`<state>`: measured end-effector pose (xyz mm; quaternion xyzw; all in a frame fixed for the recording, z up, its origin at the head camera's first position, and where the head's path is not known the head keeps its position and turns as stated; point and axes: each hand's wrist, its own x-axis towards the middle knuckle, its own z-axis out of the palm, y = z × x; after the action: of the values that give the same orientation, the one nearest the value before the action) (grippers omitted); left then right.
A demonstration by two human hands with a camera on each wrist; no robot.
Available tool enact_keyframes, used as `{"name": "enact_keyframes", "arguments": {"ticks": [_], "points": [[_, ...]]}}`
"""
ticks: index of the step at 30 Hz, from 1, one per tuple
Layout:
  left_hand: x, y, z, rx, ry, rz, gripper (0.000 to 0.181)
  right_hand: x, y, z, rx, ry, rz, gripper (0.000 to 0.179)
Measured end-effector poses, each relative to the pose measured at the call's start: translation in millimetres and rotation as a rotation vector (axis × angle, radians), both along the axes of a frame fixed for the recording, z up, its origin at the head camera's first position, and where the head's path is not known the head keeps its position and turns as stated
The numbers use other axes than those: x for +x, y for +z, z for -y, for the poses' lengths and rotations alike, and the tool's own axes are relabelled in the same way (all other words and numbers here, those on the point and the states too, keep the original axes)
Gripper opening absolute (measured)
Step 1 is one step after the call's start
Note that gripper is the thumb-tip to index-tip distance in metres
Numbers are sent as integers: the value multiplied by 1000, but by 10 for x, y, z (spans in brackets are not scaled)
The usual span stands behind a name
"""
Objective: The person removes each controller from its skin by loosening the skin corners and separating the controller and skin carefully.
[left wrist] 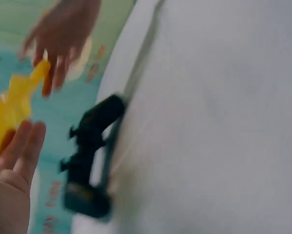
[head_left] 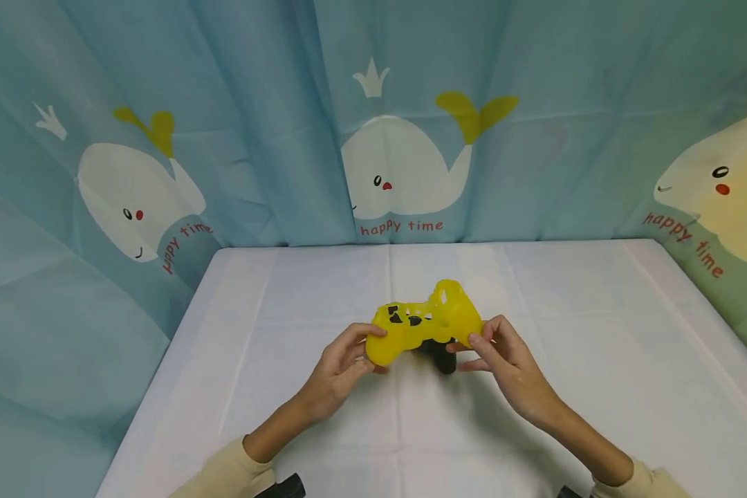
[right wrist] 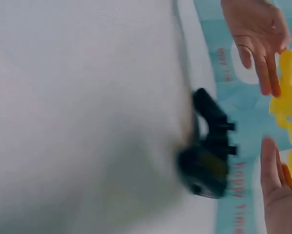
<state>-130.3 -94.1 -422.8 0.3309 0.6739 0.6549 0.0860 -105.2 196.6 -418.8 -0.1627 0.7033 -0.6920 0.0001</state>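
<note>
My left hand [head_left: 339,366] and right hand [head_left: 510,366] hold up a yellow, rubbery game controller cover [head_left: 437,326], one at each handle end, thumb against fingers. The cover has cut-out holes and is tilted, its right end higher. Below and behind it, a black game controller [head_left: 445,358] lies on the table, partly hidden by the cover in the head view. Both wrist views show more of this controller [left wrist: 85,156], with its thumbsticks sticking out. Neither hand grips it. In the right wrist view the cover [right wrist: 287,105] spans between the two hands.
A white cloth covers the table [head_left: 299,290]. Behind and beside it hangs a blue-green curtain [head_left: 274,138] printed with whales and red lettering. Dark straps [head_left: 283,487] show at the sleeve cuffs near the bottom edge.
</note>
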Motion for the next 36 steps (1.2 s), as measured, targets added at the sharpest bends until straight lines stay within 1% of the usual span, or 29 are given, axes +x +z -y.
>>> {"name": "enact_keyframes", "arguments": {"ticks": [1,2,5,7,8,9,10,11,13,14,16,18,20,23,28,32,34,36], "points": [[6,-21,-17,20,-6,61,36,-17,-29,27,-15,-36,38,19],[10,-41,-37,21,15,110,32,-33,-62,47,-23,-74,77,22],[0,-97,-110,-29,138,236,26,-75,-132,87,-70,-189,236,27],[-5,-117,-155,-60,236,309,23,-88,-145,91,-121,-225,351,37],[-6,-126,-175,-73,280,338,23,-94,-150,86,-137,-220,397,48],[-7,-136,-187,-79,312,363,25,-100,-150,82,-149,-202,442,57],[-4,-138,-195,-79,334,386,30,-106,-150,76,-144,-171,477,65],[1,-141,-197,-74,352,412,38,-109,-152,72,-131,-140,505,70],[15,-136,-192,-57,368,460,52,-114,-161,67,-85,-87,530,67],[18,-137,-186,-50,370,481,57,-115,-168,68,-62,-73,533,62],[28,-120,-172,-43,361,534,62,-117,-189,71,-21,-75,538,51],[38,-110,-167,-55,360,567,58,-116,-210,71,-4,-90,540,43],[47,-108,-163,-73,357,590,51,-119,-239,67,-4,-94,541,40],[59,-122,-146,-92,345,605,50,-121,-269,62,-1,-95,542,41],[51,-136,-70,-101,288,635,53,-100,-282,56,-6,-95,536,45],[45,-102,-45,-55,244,675,56,-83,-246,-7,-17,-89,521,50],[37,-65,-89,-21,213,687,56,-84,-208,-83,-21,-97,510,52],[29,-21,-179,-3,173,678,57,-84,-169,-193,-18,-115,495,53]]}}
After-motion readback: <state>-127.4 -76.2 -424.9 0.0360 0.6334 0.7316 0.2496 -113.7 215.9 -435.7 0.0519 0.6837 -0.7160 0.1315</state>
